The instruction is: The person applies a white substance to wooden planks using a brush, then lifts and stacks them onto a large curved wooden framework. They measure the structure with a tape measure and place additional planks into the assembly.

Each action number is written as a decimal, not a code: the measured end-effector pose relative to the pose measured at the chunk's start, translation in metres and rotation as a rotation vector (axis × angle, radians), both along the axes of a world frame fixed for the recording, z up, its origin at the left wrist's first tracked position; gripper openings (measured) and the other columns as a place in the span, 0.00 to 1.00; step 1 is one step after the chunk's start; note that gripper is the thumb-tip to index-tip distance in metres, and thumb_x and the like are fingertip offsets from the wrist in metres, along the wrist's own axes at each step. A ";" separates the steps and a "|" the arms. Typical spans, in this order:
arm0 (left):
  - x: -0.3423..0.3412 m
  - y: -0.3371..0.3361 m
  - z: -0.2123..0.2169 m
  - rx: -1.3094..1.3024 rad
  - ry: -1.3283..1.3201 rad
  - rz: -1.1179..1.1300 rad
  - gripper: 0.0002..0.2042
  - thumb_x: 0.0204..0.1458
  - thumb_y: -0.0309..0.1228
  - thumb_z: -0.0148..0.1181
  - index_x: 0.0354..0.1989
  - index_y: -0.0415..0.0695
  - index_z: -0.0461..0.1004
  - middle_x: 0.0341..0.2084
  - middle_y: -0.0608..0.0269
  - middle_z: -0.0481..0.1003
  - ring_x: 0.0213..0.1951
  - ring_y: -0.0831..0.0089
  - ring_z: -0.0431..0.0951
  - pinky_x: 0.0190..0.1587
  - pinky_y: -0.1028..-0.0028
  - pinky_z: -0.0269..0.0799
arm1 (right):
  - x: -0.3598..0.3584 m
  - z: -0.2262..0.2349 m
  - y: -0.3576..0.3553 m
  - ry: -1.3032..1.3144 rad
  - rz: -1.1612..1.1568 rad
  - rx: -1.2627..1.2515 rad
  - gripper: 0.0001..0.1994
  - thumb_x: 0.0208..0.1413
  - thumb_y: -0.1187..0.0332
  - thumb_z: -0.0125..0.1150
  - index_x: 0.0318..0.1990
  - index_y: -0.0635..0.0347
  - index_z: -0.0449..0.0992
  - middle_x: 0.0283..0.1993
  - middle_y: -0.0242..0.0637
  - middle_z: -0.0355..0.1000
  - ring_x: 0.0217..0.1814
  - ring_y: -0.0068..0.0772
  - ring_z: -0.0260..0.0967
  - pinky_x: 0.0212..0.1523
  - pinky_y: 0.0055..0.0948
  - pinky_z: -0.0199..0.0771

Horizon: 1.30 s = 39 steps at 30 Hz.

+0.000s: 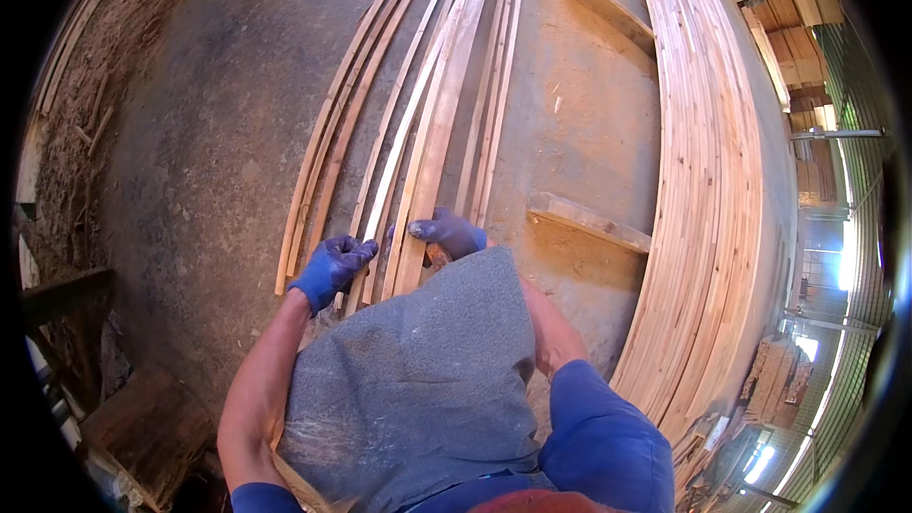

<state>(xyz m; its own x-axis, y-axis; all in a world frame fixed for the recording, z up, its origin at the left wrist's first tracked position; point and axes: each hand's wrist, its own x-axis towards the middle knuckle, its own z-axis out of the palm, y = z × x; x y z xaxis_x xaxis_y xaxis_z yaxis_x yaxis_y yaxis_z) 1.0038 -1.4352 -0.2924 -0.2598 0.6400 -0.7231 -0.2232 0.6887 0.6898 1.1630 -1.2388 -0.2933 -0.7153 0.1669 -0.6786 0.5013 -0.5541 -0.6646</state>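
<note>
Long narrow wooden strips run away from me, their near ends in front of my body. My left hand, in a blue-purple glove, has its fingers closed at the edge of a pale wooden strip on the left of the middle group. Gloved the same way, my right hand grips a wider wooden board from its right side, thumb on top. Its other fingers are partly hidden behind the board. A grey apron covers my front and hides what lies below my hands.
On the right lies a wide stack of long boards, with wooden crosspieces beside it. More strips lie left of the middle group. Sawdust and scraps line the far left; a dark wooden block stands at lower left.
</note>
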 end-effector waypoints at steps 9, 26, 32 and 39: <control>0.001 -0.009 -0.018 0.059 0.109 0.160 0.19 0.62 0.44 0.50 0.35 0.40 0.78 0.20 0.63 0.73 0.23 0.77 0.71 0.27 0.75 0.68 | 0.006 0.030 0.000 0.011 -0.098 -0.090 0.23 0.51 0.66 0.68 0.52 0.71 0.73 0.43 0.42 0.77 0.42 0.32 0.78 0.40 0.26 0.80; 0.007 0.000 0.039 0.103 -0.127 0.227 0.24 0.64 0.50 0.45 0.35 0.42 0.79 0.12 0.72 0.63 0.12 0.81 0.59 0.16 0.78 0.55 | -0.002 0.007 -0.018 0.299 -0.199 -0.341 0.29 0.50 0.63 0.68 0.57 0.70 0.69 0.47 0.49 0.76 0.45 0.37 0.77 0.43 0.33 0.81; 0.000 -0.012 0.021 0.154 -0.179 0.266 0.23 0.65 0.48 0.46 0.38 0.39 0.79 0.12 0.71 0.62 0.12 0.81 0.59 0.15 0.76 0.54 | 0.003 0.030 -0.019 0.338 -0.224 -0.404 0.29 0.49 0.67 0.68 0.57 0.72 0.68 0.50 0.51 0.74 0.53 0.44 0.75 0.56 0.44 0.76; 0.002 -0.004 0.026 0.185 -0.205 0.176 0.19 0.63 0.46 0.50 0.40 0.42 0.79 0.14 0.72 0.62 0.14 0.82 0.60 0.16 0.77 0.55 | 0.015 0.034 -0.022 0.271 -0.309 -0.296 0.27 0.51 0.67 0.67 0.57 0.71 0.69 0.50 0.50 0.75 0.48 0.40 0.77 0.51 0.37 0.80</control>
